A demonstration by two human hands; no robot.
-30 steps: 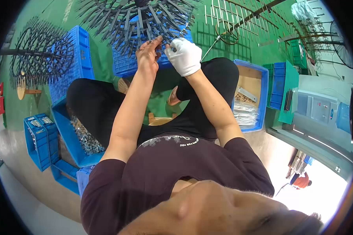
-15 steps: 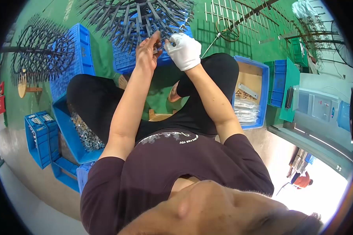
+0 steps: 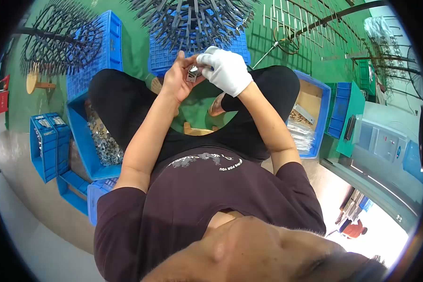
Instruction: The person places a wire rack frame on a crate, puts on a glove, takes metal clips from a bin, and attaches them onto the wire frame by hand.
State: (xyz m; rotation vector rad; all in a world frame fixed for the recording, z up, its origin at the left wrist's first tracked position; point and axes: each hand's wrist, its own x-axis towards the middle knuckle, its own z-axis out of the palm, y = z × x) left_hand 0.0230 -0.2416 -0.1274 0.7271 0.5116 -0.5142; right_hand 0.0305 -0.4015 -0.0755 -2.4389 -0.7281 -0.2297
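My bare left hand [image 3: 177,81] is closed around a small shiny metal piece [image 3: 192,74], palm partly up, above the space between my knees. My right hand [image 3: 224,70], in a white glove, meets the left one with fingers bent and pressed together; what they grip is hidden. Just beyond both hands stands a dark rack [image 3: 192,23] with many outward-pointing prongs. It rises over a blue crate [image 3: 237,44].
On the left, a blue bin [image 3: 82,155] holds many small metal pieces. A second pronged rack [image 3: 56,42] stands beyond it. To my right, a blue box [image 3: 323,94] holds thin silvery strips. Stacked blue crates [image 3: 44,150] stand far left.
Both hands have drawn back from the pronged rack toward my body and come together. The metal piece in my left hand now shows more fully. The whole view has shifted slightly.
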